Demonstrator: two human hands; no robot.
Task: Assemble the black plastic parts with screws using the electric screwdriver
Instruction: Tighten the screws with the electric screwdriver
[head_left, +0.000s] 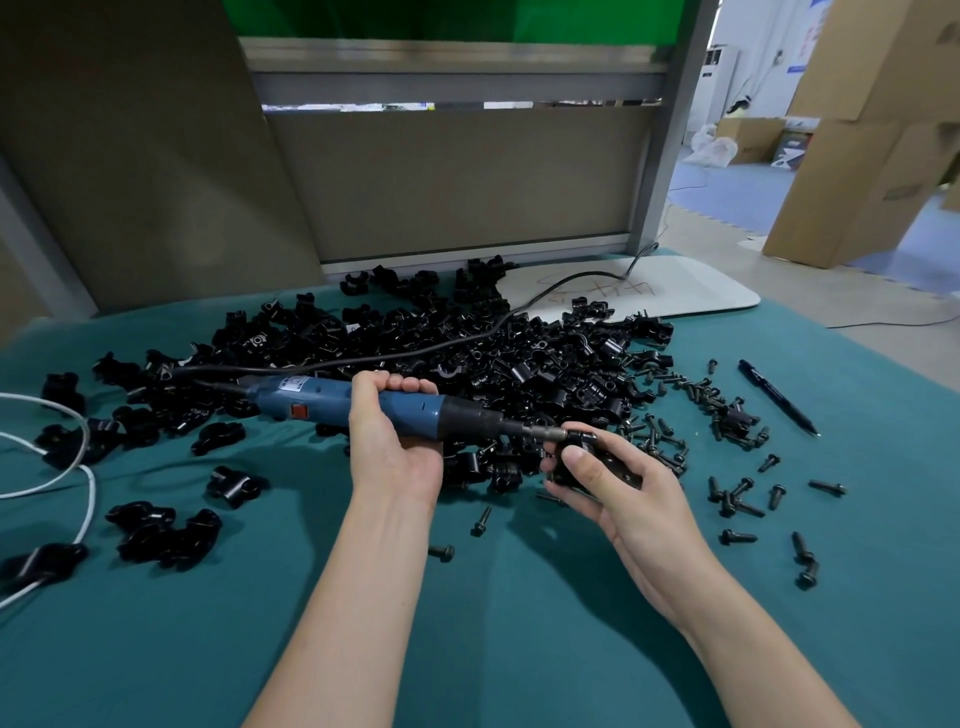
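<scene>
Head view: gripping electric screwdriver (322, 402) with left hand (389, 441), pinching black plastic part (584, 449) with right hand (618, 488). Hold bit (545, 432) square, press gently.

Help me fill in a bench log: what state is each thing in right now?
Blue electric screwdriver: held level, cord attached.
Left hand: grips the screwdriver's barrel.
Small black plastic part: held up at the screwdriver's bit tip.
Right hand: holds that part.
Heap of black plastic parts: loose on the teal cloth.
Black screws: scattered loose, right of the heap.
Black pen: lying flat, untouched.
</scene>
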